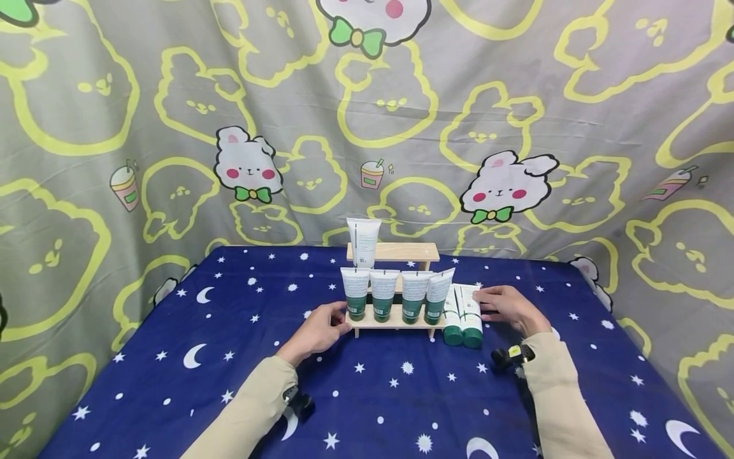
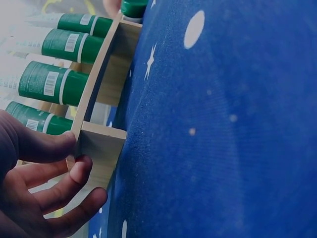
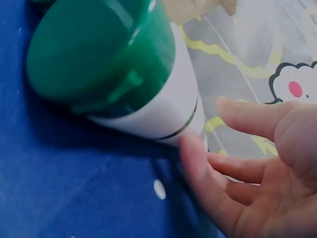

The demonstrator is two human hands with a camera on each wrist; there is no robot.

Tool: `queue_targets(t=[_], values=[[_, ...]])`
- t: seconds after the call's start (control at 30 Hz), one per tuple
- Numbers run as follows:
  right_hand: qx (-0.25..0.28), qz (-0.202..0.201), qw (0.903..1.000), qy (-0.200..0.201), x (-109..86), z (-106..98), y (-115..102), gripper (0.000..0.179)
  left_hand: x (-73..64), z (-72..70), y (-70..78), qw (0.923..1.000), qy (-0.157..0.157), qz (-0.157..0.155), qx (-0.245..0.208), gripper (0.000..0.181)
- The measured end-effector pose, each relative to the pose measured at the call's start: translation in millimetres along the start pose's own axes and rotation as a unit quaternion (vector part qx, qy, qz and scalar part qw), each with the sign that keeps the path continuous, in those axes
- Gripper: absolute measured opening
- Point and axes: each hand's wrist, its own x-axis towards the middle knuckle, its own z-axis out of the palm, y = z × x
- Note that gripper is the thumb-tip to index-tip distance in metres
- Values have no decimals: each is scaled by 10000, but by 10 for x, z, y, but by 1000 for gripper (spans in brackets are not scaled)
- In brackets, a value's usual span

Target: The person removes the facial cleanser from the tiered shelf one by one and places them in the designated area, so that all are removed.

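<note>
My left hand (image 1: pixel 315 330) pinches the left end of a small tiered wooden stand (image 1: pixel 408 253) between thumb and finger. In the left wrist view the thumb lies against the edge of the lower shelf (image 2: pixel 94 89). Several white-and-green squeeze tubes (image 1: pixel 383 296) stand cap down in a row on that shelf, the rightmost one tilted. Another tube (image 1: pixel 364 245) stands higher up at the left. Two white tubes with green caps (image 1: pixel 472 336) lie side by side right of the stand. My right hand (image 1: pixel 510 307) touches the outer one's side with loosely extended fingers.
A dark blue cloth with white stars and moons (image 1: pixel 229 357) covers the table. Behind it hangs a grey curtain (image 1: pixel 401 115) with cartoon prints. Each wrist wears a strapped camera, the right one (image 1: pixel 513 356) near the lying tubes.
</note>
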Motion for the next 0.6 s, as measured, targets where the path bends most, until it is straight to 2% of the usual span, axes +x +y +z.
queue_targets(t=[0.1, 0.23, 0.4, 0.6], values=[[-46, 85, 9999, 96, -17, -17, -56, 68, 0, -1, -1, 10000, 17, 11, -28, 46], [-133, -59, 9996, 225, -48, -41, -137, 68, 2, 4, -7, 10000, 45, 47, -49, 47], [-120, -601, 9965, 568, -145, -32, -308, 68, 8, 14, -32, 9999, 21, 95, -48, 48], [-253, -1473, 9843, 942, -366, -50, -583, 65, 12, 8, -23, 9999, 71, 67, -87, 47]])
